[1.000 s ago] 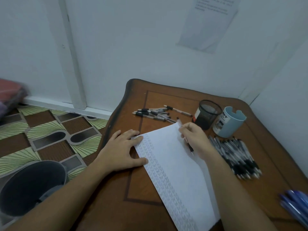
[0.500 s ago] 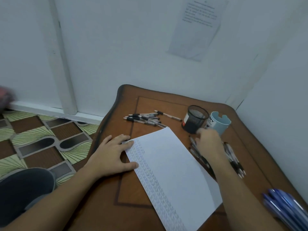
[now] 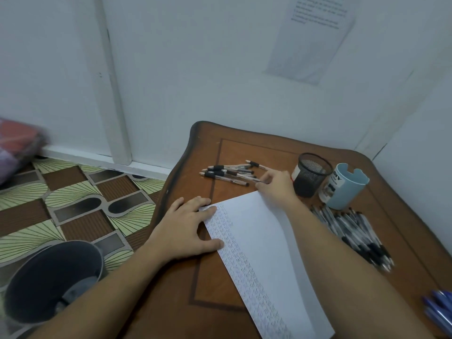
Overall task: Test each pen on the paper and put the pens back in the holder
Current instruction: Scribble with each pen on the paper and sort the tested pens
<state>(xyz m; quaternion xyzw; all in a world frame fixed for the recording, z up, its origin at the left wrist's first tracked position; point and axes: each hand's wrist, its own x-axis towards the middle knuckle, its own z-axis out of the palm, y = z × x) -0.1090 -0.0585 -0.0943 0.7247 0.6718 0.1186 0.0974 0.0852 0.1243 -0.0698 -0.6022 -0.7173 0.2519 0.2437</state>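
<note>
Watching through the head camera, I see the left hand (image 3: 188, 228) lying flat with straight fingers, pressing the left edge of the paper (image 3: 264, 253) onto the table (image 3: 244, 148). The right hand (image 3: 276, 184) is stretched past the paper's far corner to the small pile of pens (image 3: 230, 173). Its bent fingertips touch the pile's right end, but the thumb is hidden, so I cannot tell whether it grips a pen.

Just right of that hand stands the mesh holder (image 3: 311, 174), with the blue holder (image 3: 344, 187) touching or nearly touching it on its right. The right forearm crosses above the paper's right edge and lies between me and part of the large pile of pens (image 3: 354, 233), which sits in front of the blue holder.

By my count there are two holders, one sheet of paper with rows of scribbles down its left side, and six or seven pens in the small pile, which overlap. The large pile is too blurred to count. At least three blue pens (image 3: 440, 311) show at the lower right corner. On the patterned floor (image 3: 73, 192) sits one grey bin (image 3: 53, 280), beside the table's left edge. A blurred red bundle (image 3: 17, 143) lies at the far left. One printed notice (image 3: 315, 37) hangs on the wall.
</note>
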